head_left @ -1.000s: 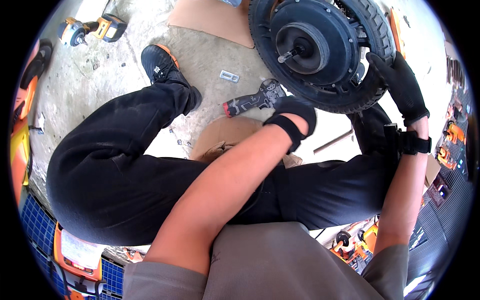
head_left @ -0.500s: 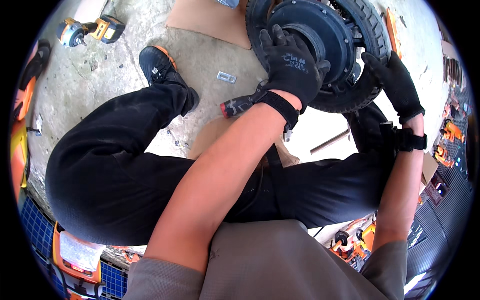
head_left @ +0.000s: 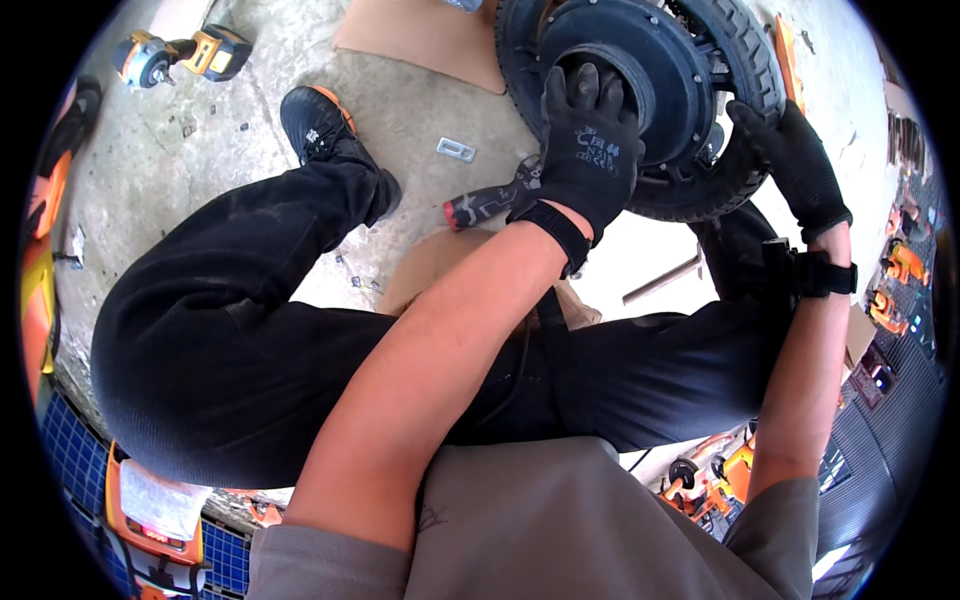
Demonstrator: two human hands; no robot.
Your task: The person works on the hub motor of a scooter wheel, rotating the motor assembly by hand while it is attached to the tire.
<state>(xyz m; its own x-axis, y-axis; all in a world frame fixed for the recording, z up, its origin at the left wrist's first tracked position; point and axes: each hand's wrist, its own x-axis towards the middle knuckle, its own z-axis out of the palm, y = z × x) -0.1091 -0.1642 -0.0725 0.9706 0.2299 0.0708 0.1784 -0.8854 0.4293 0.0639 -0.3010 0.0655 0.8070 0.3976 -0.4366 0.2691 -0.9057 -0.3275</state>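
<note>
The wheel (head_left: 675, 95) is far and right of centre, its face toward you. Your right hand (head_left: 788, 165) grasps its right edge, seemingly to steady it. Your left hand (head_left: 592, 150) covers the hub's (head_left: 652, 45) middle; whether it grips anything, I cannot tell.

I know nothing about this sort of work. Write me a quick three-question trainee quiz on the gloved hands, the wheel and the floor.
1. True or false: the black-gloved right hand touches the round black wheel's treaded rubber tyre.
2. The flat silver metal plate lies on: A) brown cardboard; B) grey concrete floor; C) an orange tool.
3. Fill in: the black-gloved left hand is over the wheel's ____.

Key: 1 true; 2 B; 3 centre.
</note>
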